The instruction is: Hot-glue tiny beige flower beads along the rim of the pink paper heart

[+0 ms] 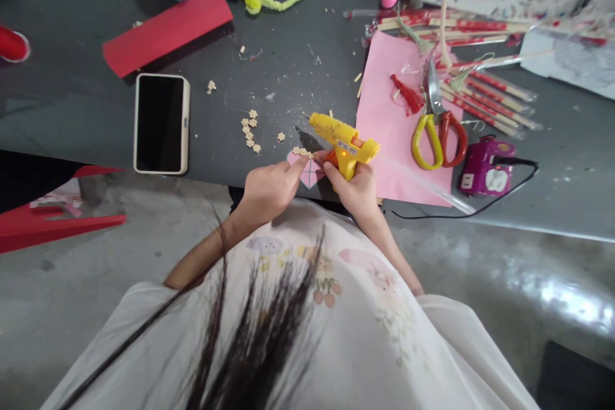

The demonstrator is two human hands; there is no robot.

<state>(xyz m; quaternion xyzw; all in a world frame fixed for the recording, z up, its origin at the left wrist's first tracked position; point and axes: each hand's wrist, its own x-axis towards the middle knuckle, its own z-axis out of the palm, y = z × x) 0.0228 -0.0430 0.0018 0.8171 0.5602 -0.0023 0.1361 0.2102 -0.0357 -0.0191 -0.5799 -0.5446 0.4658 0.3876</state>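
Along the counter (216,147), mid-frame, the left hand (269,192) is touching the heart (310,175), pinch unclear, while the right hand (354,191) is gripping the gun (342,139), whose leftward-pointing nozzle (307,116) is probably risking drips on loose flowers (248,130).

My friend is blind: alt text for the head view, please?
A person's right grip holds a yellow glue gun; the left grip touches a pink piece with flowers at its upper edge. Scissors lie to the right, a phone to the left.
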